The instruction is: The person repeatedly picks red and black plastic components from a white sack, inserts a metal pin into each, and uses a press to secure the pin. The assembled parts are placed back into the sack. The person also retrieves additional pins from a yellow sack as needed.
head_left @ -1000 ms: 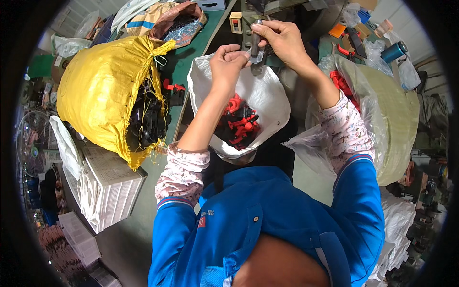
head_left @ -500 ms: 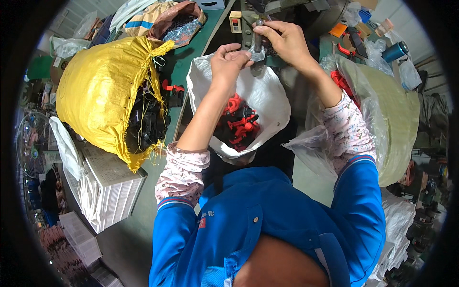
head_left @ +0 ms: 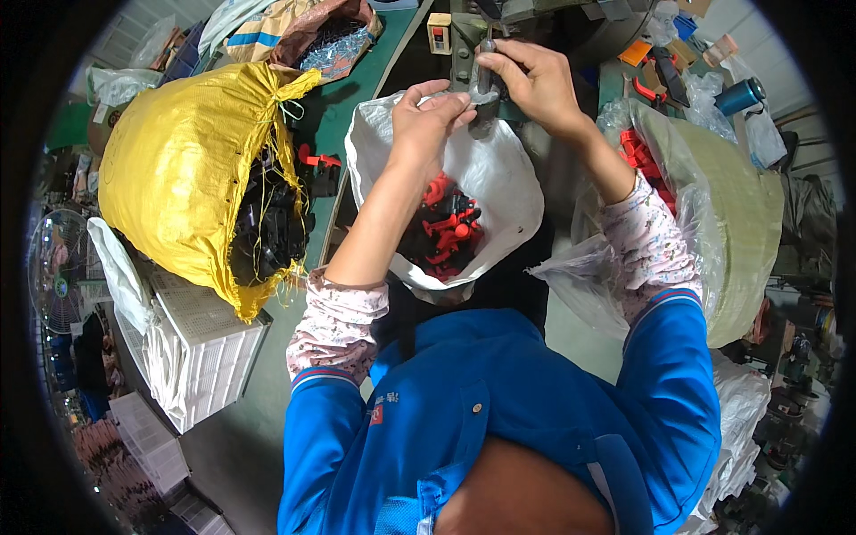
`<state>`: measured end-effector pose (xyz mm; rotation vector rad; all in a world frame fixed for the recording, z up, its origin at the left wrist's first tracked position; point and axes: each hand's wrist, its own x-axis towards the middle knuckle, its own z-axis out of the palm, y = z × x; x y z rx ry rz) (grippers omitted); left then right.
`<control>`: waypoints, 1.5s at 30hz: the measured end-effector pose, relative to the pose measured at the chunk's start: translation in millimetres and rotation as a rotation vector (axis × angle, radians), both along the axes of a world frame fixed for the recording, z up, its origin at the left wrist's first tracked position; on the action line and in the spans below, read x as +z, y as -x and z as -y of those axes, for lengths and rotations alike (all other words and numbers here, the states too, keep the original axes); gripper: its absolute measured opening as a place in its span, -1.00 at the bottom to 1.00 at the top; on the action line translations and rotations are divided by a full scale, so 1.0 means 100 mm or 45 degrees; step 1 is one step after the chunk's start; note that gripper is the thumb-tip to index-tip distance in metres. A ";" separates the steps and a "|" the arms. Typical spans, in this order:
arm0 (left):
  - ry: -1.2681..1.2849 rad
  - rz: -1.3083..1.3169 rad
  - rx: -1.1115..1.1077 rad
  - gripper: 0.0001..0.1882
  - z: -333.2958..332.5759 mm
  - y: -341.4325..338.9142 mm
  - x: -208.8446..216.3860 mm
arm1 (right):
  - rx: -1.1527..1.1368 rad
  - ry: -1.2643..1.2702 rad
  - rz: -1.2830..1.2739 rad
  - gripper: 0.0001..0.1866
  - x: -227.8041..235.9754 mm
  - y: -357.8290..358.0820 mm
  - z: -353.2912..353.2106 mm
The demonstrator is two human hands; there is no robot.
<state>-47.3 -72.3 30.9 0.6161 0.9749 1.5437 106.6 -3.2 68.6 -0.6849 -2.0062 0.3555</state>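
My left hand (head_left: 426, 123) is raised over the far rim of a white woven sack (head_left: 513, 169), its thumb and forefinger brought together beside a small pale piece (head_left: 482, 96). What the fingertips pinch, if anything, is too small to make out. My right hand (head_left: 542, 87) has its thumb and curled fingers closed against an upright grey metal rod (head_left: 486, 67) of a machine, just above that pale piece. Anything inside these fingers is hidden. Red and black plastic parts (head_left: 453, 227) lie in the sack below my hands.
At left a yellow woven bag (head_left: 178, 152) spills black parts, with a red and black part (head_left: 321, 169) on the green table beside it. Behind it sits a paper bag (head_left: 334, 53) of small metal pieces. A plastic-lined bag (head_left: 740, 214) with red parts stands at right.
Both hands stay at the rod, with only slight shifts of the fingers. The right fingers sit a little lower and further right; the view has moved slightly.
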 end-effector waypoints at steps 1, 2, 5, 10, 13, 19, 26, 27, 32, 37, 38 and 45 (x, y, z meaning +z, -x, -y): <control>0.006 0.007 0.002 -0.58 0.00 -0.01 0.00 | 0.006 -0.017 -0.027 -0.82 -0.06 0.00 0.00; 0.011 0.014 0.003 -0.58 0.01 -0.02 -0.01 | -0.005 -0.031 -0.012 -0.80 -0.11 -0.01 0.01; 0.014 -0.220 0.096 -0.56 -0.02 -0.04 0.04 | 0.044 0.179 -0.018 -0.78 -0.08 -0.06 0.01; -0.485 -0.473 0.218 -0.45 -0.17 -0.10 0.25 | 0.139 0.358 -0.008 -0.58 0.11 0.00 -0.11; -0.682 -0.621 0.169 -0.43 -0.41 -0.22 0.27 | 0.151 0.102 -0.182 -0.66 -0.03 0.11 -0.28; -0.882 -1.342 0.398 -0.65 -0.97 -0.30 0.25 | 0.074 0.003 -0.356 -0.78 -0.27 0.32 -0.62; -0.873 -1.289 0.341 -0.84 -1.38 -0.27 -0.07 | 0.010 -0.163 -0.179 -0.87 -0.63 0.30 -0.96; -0.869 -1.288 0.356 -0.85 -1.40 -0.27 -0.09 | -0.018 -0.158 -0.182 -0.86 -0.64 0.32 -1.00; -1.015 -1.257 0.436 -0.90 -1.36 -0.26 -0.03 | -0.043 -0.310 -0.034 -0.80 -0.46 0.31 -0.88; -0.822 -1.326 0.400 -0.76 -0.92 -0.25 0.23 | -0.107 -0.145 -0.188 -0.81 -0.39 0.40 -0.47; -0.818 -1.344 0.402 -0.75 -0.89 -0.23 0.29 | -0.132 -0.139 -0.209 -0.76 -0.33 0.43 -0.42; -0.954 -1.452 0.325 -0.76 -0.90 -0.17 0.35 | 0.073 0.105 -0.316 -0.79 -0.37 0.41 -0.33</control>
